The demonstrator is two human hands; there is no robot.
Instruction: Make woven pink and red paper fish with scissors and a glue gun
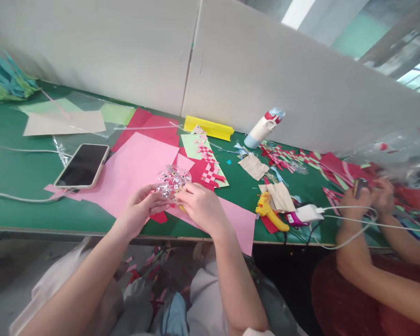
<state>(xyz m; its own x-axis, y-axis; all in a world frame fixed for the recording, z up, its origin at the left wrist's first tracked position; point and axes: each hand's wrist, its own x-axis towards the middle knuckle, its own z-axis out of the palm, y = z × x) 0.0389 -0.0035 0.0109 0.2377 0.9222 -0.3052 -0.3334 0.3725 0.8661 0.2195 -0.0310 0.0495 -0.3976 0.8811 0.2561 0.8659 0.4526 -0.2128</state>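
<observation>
Your L hand [142,207] and R hand [202,206] both grasp a clear case [180,172] of tiny bits [165,191], near ctr, over pink paper [136,161]. Woven strip [209,174], just R, looks part done w/ loose ends; bits seem unused; whether case is open, can't tell.

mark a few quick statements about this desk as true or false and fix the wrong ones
1. The left hand and the right hand are both at a clear container of small pieces. True.
2. The glue gun is blue. False: it is yellow.
3. The phone lies screen up, with its screen dark. True.
4. The white bottle is to the left of the phone. False: it is well to the right of it.
5. A co-worker's hand shows at the right of the picture. True.
</observation>
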